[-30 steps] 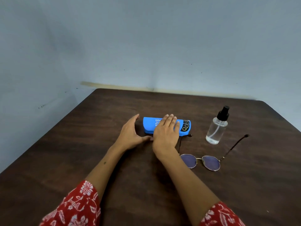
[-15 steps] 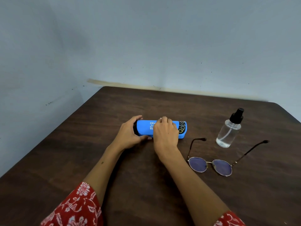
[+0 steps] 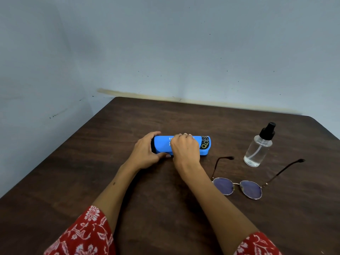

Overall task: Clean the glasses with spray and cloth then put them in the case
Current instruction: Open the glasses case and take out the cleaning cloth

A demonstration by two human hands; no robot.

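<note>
Since the previous moment, the right hand has curled its fingers more tightly over the top of the bright blue oblong glasses case, while the left hand has stayed cupped around the case's left end, thumb along the near edge. Both hands grip the closed case, which lies on the dark brown wooden table. The round, thin-metal-framed glasses rest open on the table to the right, near the clear plastic spray bottle with a black nozzle, apart from both hands.
</note>
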